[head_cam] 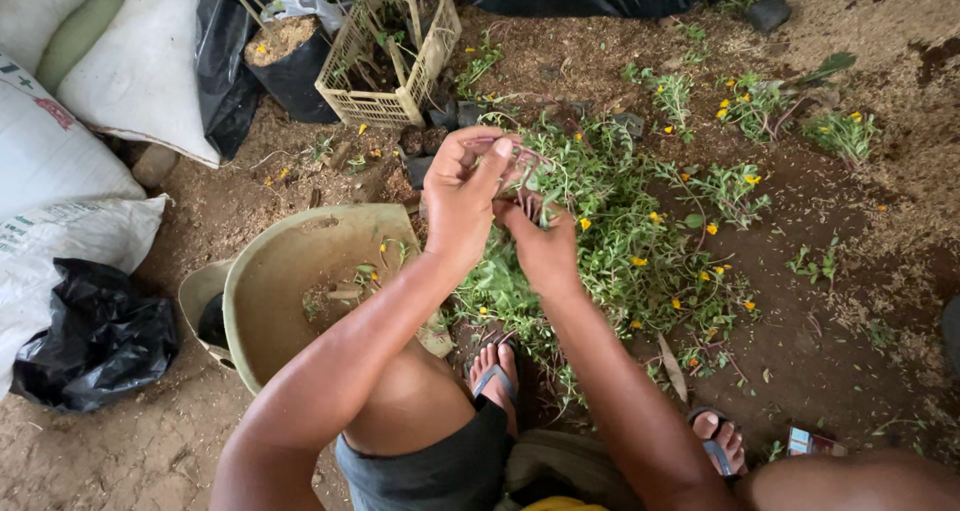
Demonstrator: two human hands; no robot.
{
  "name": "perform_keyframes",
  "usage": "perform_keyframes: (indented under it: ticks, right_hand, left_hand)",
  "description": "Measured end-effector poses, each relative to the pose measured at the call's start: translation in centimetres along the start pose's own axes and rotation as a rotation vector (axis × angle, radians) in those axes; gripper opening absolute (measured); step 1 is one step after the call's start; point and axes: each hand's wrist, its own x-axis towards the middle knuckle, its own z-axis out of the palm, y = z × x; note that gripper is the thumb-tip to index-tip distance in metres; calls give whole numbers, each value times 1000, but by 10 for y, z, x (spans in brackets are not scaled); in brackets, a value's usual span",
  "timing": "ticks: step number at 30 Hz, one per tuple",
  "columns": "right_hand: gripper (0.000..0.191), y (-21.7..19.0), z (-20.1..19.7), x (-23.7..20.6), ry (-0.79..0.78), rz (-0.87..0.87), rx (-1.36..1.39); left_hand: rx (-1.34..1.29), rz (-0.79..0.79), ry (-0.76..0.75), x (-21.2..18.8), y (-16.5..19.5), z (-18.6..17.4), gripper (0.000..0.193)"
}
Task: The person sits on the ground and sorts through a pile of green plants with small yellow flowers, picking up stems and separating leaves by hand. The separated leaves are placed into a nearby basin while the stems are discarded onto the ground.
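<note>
My left hand [462, 193] and my right hand [543, 248] are raised together over a heap of green cuttings with small yellow flowers [640, 233]. Both hands pinch the same thin reddish plant stem [528, 161], the left near its top and the right lower down. The heap lies on the bare soil in front of my feet in sandals [495, 371]. A tan plastic basin [290, 271] sits just left of my left forearm, with a few scraps of leaf and soil inside.
A cream plastic crate [395, 96] with plants stands at the back, beside a black grow bag of soil [285, 56]. White sacks [50, 161] and a black plastic bag [95, 341] lie at the left. More flowering sprigs [760, 106] are scattered at the right.
</note>
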Motion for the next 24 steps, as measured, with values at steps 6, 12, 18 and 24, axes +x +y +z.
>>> perform_keyframes:
  ticks: [6,12,18,24]
  right_hand:
    - [21,6,2,0,55,55,91]
    - [16,11,-3,0,220,221,-142]
    - [10,-3,-21,19,394,385,-112]
    - [14,-49,-51,30,382,444,-134]
  left_hand:
    - [21,10,-28,-4,-1,2,16]
    - [153,44,-92,-7,1,1,17]
    - [-27,-79,-75,3,14,-7,23]
    - [-212,-287,-26,20,26,-48,35]
